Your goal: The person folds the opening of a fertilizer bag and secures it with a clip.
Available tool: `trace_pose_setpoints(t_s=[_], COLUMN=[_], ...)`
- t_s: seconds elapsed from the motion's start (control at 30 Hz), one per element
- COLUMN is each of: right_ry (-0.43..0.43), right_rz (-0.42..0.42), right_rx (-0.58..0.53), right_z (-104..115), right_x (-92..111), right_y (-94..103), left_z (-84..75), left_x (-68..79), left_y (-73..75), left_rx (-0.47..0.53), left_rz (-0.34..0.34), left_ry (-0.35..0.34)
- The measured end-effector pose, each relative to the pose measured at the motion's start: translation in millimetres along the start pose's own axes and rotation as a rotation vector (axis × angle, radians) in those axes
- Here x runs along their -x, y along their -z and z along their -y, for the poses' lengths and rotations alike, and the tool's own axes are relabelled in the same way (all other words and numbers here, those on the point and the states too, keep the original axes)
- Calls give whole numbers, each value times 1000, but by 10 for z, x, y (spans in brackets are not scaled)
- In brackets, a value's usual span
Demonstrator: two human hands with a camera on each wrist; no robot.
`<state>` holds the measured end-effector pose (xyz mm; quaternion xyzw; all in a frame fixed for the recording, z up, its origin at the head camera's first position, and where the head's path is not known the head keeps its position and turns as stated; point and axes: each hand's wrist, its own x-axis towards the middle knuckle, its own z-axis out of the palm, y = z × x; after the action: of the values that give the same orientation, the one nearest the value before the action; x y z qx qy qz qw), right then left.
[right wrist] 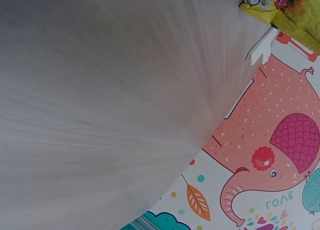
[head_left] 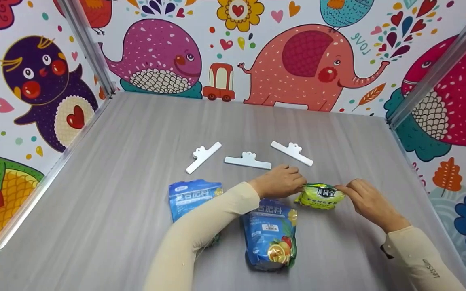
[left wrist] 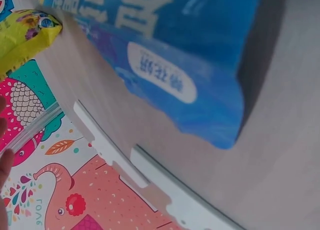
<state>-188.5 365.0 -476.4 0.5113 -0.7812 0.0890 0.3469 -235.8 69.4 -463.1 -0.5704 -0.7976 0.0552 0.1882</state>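
Note:
A small yellow-green printed bag (head_left: 321, 197) is stretched between the two hands, right of the middle of the table. At its upper left corner the left hand (head_left: 278, 181) pinches the edge. The right hand (head_left: 372, 204) pinches the upper right corner between thumb and fingers. Under the left forearm, two blue printed pouches appear: one (head_left: 271, 238) stands just below the left hand, the other (head_left: 188, 198) is partly covered by the sleeve. The left wrist view has a blue pouch (left wrist: 175, 50) close up and the yellow-green bag (left wrist: 30, 35) beyond it.
Three white sealing clips lie behind the bags: a left one (head_left: 203, 158), a middle one (head_left: 248, 162) and a right one (head_left: 292, 152). Cartoon-printed walls (head_left: 233, 52) with metal posts (head_left: 89, 48) bound the grey table (head_left: 136, 133).

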Motion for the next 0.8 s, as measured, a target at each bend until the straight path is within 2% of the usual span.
trace_pose_setpoints(t_s=[0.43,0.8], right_ry=[-17,-15], right_rz=[20,9], right_rx=[7,-5], right_z=[3,-2], right_x=[10,21], right_y=[4,1], left_z=[110,341], left_x=[120,355], left_y=[11,-87], left_rx=[15,32], left_rz=[49,-1], left_ry=[102,211])
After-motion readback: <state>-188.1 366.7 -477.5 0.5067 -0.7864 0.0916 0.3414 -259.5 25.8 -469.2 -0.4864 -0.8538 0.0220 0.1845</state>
